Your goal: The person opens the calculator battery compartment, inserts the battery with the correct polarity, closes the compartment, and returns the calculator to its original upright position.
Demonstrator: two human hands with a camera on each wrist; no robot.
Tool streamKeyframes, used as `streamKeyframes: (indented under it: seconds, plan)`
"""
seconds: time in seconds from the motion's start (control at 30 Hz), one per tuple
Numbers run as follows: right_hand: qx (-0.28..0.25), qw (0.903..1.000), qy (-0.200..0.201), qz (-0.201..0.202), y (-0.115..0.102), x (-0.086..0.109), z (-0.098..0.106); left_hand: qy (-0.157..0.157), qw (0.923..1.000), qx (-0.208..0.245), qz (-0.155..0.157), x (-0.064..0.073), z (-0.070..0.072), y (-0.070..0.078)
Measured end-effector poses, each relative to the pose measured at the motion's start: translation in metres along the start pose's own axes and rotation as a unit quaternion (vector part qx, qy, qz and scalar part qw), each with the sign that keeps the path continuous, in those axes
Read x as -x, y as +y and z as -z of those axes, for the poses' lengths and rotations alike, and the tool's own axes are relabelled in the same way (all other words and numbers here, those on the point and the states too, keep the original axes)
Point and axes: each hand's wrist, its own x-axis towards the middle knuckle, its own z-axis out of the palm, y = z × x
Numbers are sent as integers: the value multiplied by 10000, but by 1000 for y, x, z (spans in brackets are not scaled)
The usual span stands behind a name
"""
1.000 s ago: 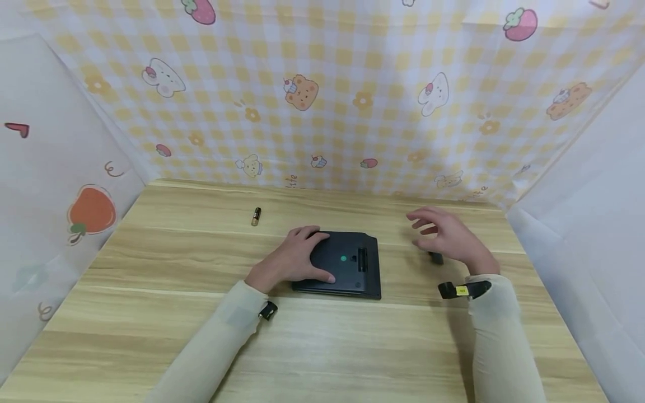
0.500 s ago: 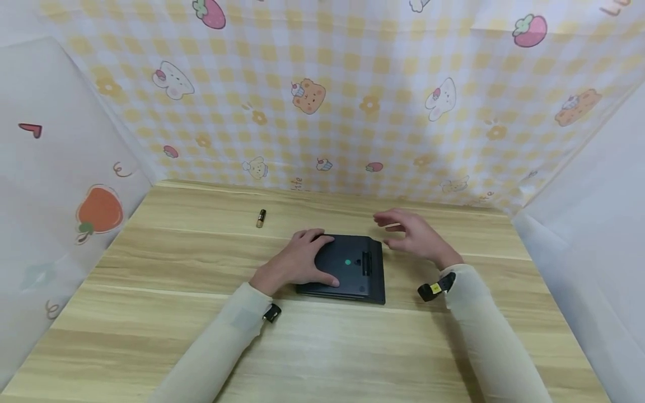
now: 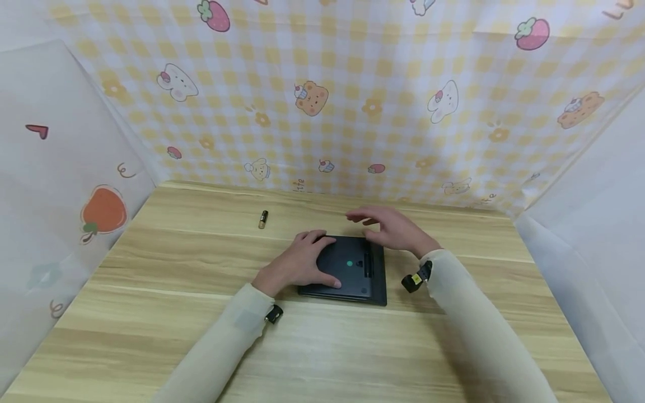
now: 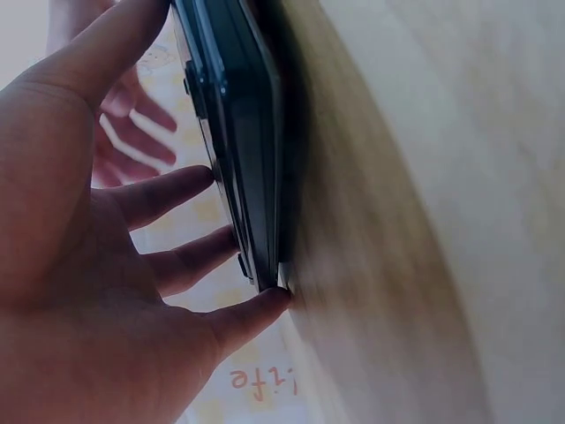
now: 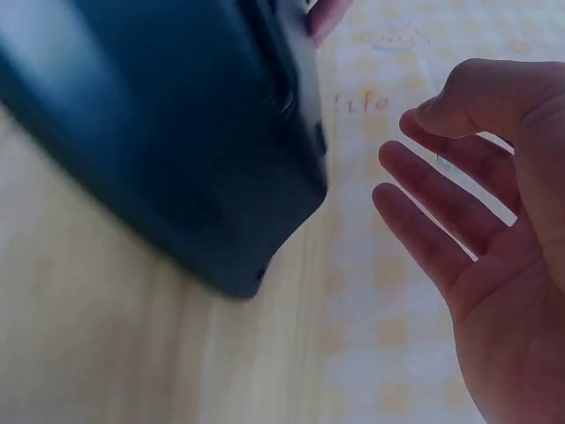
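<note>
A flat black device [image 3: 347, 274] lies on the wooden table, with a green dot and a narrow slot [image 3: 368, 265] near its right side. It looks like the back of a calculator, but I cannot tell for sure. My left hand [image 3: 302, 263] rests across its left part with spread fingers, the thumb on the top face. In the left wrist view the fingertips [image 4: 199, 177] touch the face and one touches the edge. My right hand [image 3: 395, 229] hovers by the far right corner, fingers loosely bent and holding nothing; in the right wrist view it stands apart from the device.
A small black and copper battery [image 3: 263, 219] lies farther back on the left of the wooden table [image 3: 201, 263]. Behind the table hangs a yellow checked cloth [image 3: 322, 134]. White sheets [image 3: 594, 224] stand at both sides.
My right hand has moved left, from beside a small black piece to over the device's far right corner. That piece is no longer visible. My left hand stays on the device.
</note>
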Motion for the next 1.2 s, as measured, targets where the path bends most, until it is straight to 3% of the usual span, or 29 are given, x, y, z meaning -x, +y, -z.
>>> streamKeyframes:
  seconds: [0.3, 0.5, 0.77, 0.97, 1.2]
  plan:
    - [250, 9989, -169, 365, -19, -38, -2, 18, 9999, -92, -59, 14, 1, 6]
    - [367, 9972, -322, 564, -33, -64, -9, 107, 9993, -341, -98, 43, -2, 2]
    - [598, 9934, -666, 712, -53, -102, -15, -18, 9975, -671, -206, 80, -3, 1]
    - [499, 9919, -971, 643, -63, -138, -28, -168, 9975, -684, -106, 88, -2, 4]
    - [345, 9894, -1209, 727, -67, -177, -43, -324, 9977, -602, -19, 88, 0, 9]
